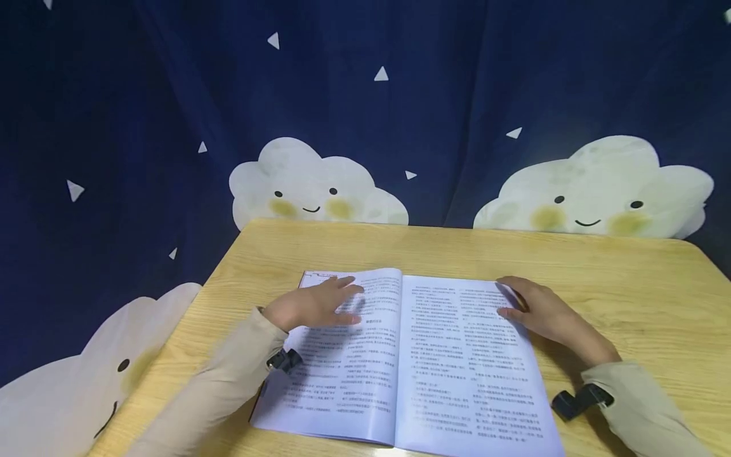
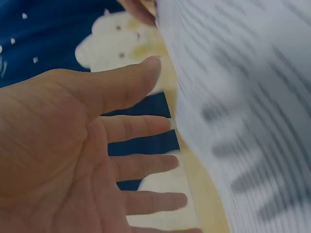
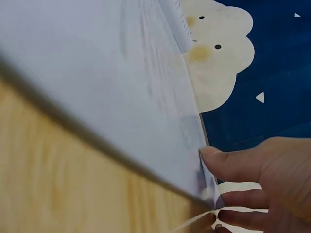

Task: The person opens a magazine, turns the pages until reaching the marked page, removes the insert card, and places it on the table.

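Note:
An open magazine (image 1: 434,368) with columns of printed text lies on a wooden table. Above the upper part of its left page (image 1: 342,381) is my left hand (image 1: 320,304), palm down with the fingers spread. The left wrist view shows that hand (image 2: 92,141) with straight fingers and nothing in its grasp, apart from the printed paper (image 2: 252,107). At the upper right corner of the right page (image 1: 474,355), my right hand (image 1: 542,311) pinches the paper edge. In the right wrist view the thumb of this hand (image 3: 262,179) lies on the page corner, with the fingers at its edge.
The wooden table (image 1: 622,298) extends around the magazine. Behind it hangs a dark blue curtain (image 1: 434,114) with white clouds and small triangles. A black wrist device (image 1: 284,360) sits at the left sleeve, and another black device (image 1: 579,400) at the right sleeve.

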